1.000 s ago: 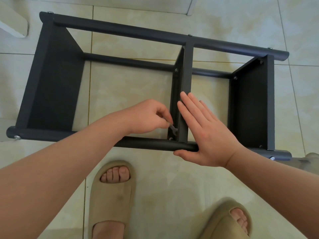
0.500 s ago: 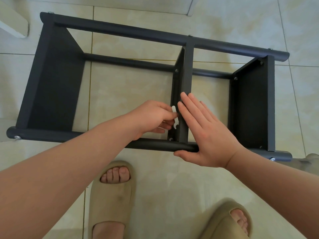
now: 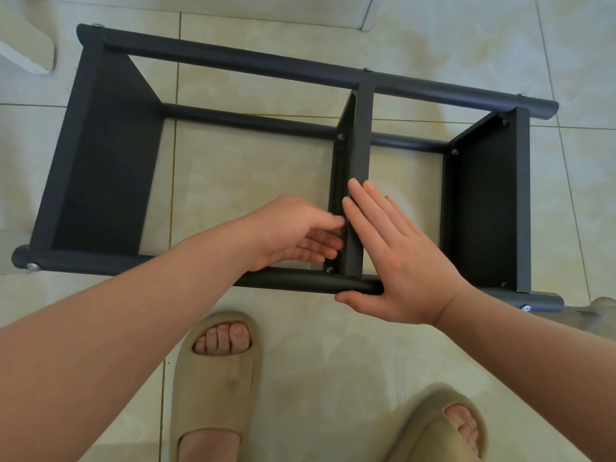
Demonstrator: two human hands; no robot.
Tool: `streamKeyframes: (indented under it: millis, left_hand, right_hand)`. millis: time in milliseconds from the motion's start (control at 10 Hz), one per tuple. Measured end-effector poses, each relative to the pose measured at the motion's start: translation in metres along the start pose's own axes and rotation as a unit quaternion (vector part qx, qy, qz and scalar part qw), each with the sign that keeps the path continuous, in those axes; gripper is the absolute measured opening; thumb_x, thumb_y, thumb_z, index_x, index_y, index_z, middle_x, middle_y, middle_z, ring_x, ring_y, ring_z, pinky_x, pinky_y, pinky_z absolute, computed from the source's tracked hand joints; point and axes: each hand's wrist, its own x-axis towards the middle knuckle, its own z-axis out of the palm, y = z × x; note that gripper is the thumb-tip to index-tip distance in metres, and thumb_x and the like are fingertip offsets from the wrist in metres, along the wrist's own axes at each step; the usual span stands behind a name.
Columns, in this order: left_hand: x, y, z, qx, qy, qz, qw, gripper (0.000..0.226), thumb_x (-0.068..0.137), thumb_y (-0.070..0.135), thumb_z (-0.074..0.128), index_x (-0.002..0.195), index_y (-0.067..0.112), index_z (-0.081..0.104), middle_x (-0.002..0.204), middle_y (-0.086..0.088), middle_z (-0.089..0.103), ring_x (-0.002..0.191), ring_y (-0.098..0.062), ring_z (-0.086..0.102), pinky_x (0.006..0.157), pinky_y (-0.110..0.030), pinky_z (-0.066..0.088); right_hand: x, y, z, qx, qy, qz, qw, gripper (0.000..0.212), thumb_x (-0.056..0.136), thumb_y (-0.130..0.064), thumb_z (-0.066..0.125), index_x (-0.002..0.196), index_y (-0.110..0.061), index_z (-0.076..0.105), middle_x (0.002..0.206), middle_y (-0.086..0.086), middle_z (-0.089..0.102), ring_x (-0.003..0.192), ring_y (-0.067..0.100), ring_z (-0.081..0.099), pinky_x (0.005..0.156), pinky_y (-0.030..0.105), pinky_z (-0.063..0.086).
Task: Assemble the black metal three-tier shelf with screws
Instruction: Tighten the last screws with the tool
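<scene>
The black metal shelf (image 3: 266, 66) lies on its side on the tiled floor, with three panels between long round tubes. My right hand (image 3: 400, 261) rests flat against the middle panel (image 3: 361, 138), fingers straight, thumb hooked under the near tube (image 3: 300, 283). My left hand (image 3: 293, 228) is inside the frame on the left face of that panel, thumb and fingers pinched around a small wrench that is almost wholly hidden. A screw head (image 3: 330, 269) sits just below that hand, where the panel meets the near tube.
My two feet in beige slippers (image 3: 216, 378) (image 3: 443, 428) stand right in front of the shelf. A white object (image 3: 23, 45) lies at the far left corner. A grey thing (image 3: 600, 311) shows at the right edge.
My left hand has lifted off the lower screw and moved up along the middle panel, turning so that the wrench is hidden. My right hand and the shelf have stayed put.
</scene>
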Motion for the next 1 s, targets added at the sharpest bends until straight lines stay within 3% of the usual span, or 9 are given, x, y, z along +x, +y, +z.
streamKeyframes:
  millis: [100,300,500,700,900,1000]
  left_hand:
    - [0.0007,-0.0006,-0.0006,0.020,0.019,0.005,1.000,0.012,0.093,0.010,0.062,0.095,0.005,0.072,0.082,-0.010,0.075,0.079,-0.021,0.073,0.073,-0.030,0.057]
    - [0.0023,-0.0038,-0.0055,0.103,0.033,0.028,0.994,0.026,0.088,-0.006,0.060,0.087,0.016,0.074,0.087,-0.008,0.078,0.085,-0.017,0.075,0.079,-0.029,0.060]
    - [0.0024,-0.0011,-0.0093,0.101,0.022,0.050,0.993,0.018,0.089,-0.002,0.068,0.091,0.016,0.069,0.082,-0.005,0.078,0.082,-0.017,0.076,0.076,-0.027,0.060]
    - [0.0045,0.0017,-0.0100,0.003,-0.006,0.007,1.000,0.005,0.095,0.011,0.065,0.098,0.011,0.068,0.084,-0.001,0.077,0.085,-0.012,0.073,0.076,-0.026,0.056]
    - [0.0066,-0.0020,-0.0074,-0.111,-0.028,-0.025,0.993,0.018,0.098,0.012,0.059,0.115,0.008,0.062,0.091,-0.004,0.077,0.092,-0.014,0.074,0.076,-0.026,0.059]
    - [0.0067,-0.0026,-0.0068,-0.132,-0.038,-0.019,0.990,0.012,0.099,0.009,0.057,0.109,0.008,0.062,0.093,-0.007,0.077,0.097,-0.017,0.074,0.081,-0.028,0.059]
  right_hand:
    - [0.0000,-0.0004,0.0000,-0.005,-0.006,0.002,1.000,0.109,0.089,-0.077,0.046,0.161,-0.002,0.015,0.170,0.013,0.001,0.158,0.028,-0.003,0.127,0.051,0.017]
    - [0.0005,-0.0001,-0.0005,-0.011,-0.013,0.004,1.000,0.109,0.089,-0.077,0.045,0.161,-0.003,0.014,0.171,0.012,-0.001,0.158,0.026,-0.006,0.128,0.048,0.013]
    - [0.0002,-0.0003,-0.0003,-0.005,-0.004,0.001,1.000,0.108,0.089,-0.076,0.046,0.161,-0.001,0.015,0.170,0.014,0.001,0.158,0.028,-0.003,0.127,0.050,0.016]
    - [0.0002,-0.0003,-0.0002,-0.006,-0.001,-0.001,1.000,0.108,0.089,-0.076,0.045,0.160,-0.001,0.015,0.170,0.014,0.001,0.158,0.029,-0.002,0.126,0.051,0.018]
    - [0.0002,-0.0001,0.0005,0.001,0.004,-0.002,1.000,0.108,0.089,-0.076,0.047,0.160,0.000,0.017,0.170,0.015,0.003,0.158,0.029,-0.001,0.125,0.053,0.020]
    - [0.0003,-0.0004,0.0002,0.002,0.004,-0.001,1.000,0.108,0.089,-0.075,0.047,0.160,0.000,0.017,0.170,0.015,0.003,0.158,0.029,-0.001,0.125,0.053,0.020]
